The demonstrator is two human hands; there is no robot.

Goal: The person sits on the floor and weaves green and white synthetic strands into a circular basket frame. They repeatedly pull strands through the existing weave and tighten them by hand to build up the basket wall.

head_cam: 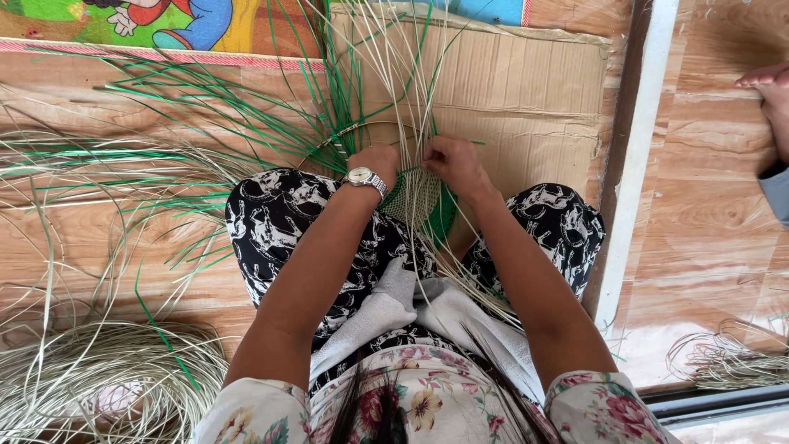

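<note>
A round woven piece (419,201) of pale and green strips rests between my knees, with long loose strands (386,74) fanning out from it over the floor. My left hand (374,160), with a silver wristwatch on the wrist, is closed on strands at the piece's upper left edge. My right hand (454,162) pinches strands at its upper right edge. Both hands sit close together, almost touching. The part of the weave beneath the hands is hidden.
A flattened cardboard sheet (526,90) lies under the work. Coils of pale strips (99,386) lie at the lower left, and a smaller bundle (727,362) at the lower right. A colourful mat (164,25) is at the top left. Another person's foot (768,90) shows at the right edge.
</note>
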